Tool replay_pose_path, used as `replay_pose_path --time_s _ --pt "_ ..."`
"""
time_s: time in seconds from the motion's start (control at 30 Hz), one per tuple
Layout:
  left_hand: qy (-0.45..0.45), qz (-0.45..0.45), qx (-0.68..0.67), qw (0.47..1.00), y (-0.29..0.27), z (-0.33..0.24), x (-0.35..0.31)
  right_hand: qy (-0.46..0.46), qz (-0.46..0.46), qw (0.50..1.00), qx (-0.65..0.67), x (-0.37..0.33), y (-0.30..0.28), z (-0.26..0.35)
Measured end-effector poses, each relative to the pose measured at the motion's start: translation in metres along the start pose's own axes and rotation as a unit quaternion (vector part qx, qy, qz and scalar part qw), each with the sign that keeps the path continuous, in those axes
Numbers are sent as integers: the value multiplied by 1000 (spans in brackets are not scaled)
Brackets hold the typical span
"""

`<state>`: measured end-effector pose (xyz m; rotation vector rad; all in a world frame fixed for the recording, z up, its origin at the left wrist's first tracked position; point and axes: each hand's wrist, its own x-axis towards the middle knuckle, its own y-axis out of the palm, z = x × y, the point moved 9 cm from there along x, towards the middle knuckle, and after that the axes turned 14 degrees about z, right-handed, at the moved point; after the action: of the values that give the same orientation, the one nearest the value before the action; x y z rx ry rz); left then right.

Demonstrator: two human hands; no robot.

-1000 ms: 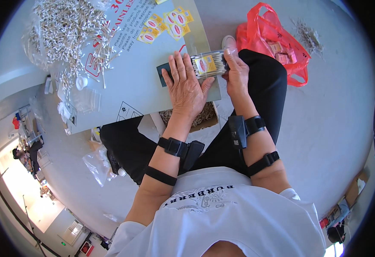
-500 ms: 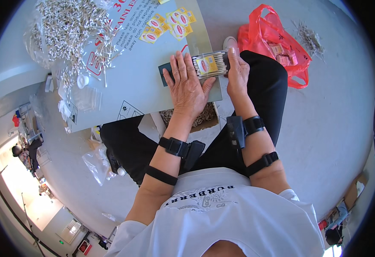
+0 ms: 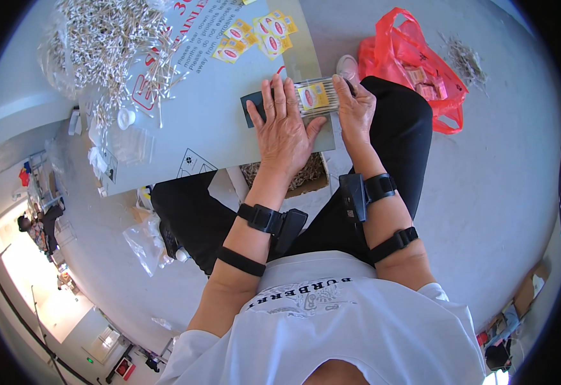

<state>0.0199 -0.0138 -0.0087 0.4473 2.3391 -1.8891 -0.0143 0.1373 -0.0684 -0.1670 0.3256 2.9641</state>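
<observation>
Pressure seems best light, left hand [image 3: 284, 136] spread flat beside the swab pack [image 3: 314, 96], right hand [image 3: 357, 110] pinching its end.

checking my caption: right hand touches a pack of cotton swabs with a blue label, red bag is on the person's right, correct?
The label is mainly yellow, not blue, as the head view shows. The right hand touches the pack of cotton swabs, and the red bag is on the person's right.
</observation>
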Motion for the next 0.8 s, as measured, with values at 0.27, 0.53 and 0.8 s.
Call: replay_pose_path --time_s 0.27,0.53,0.8 --pt "13 -10 -3 1000 1 -1 -2 47 -28 992 112 2 -4 -12" --pt "3 -15 -25 1000 3 0 -2 94 -36 986 134 -1 0 -16" --pt "13 -12 -31 999 2 -1 0 6 2 999 54 2 1 0"
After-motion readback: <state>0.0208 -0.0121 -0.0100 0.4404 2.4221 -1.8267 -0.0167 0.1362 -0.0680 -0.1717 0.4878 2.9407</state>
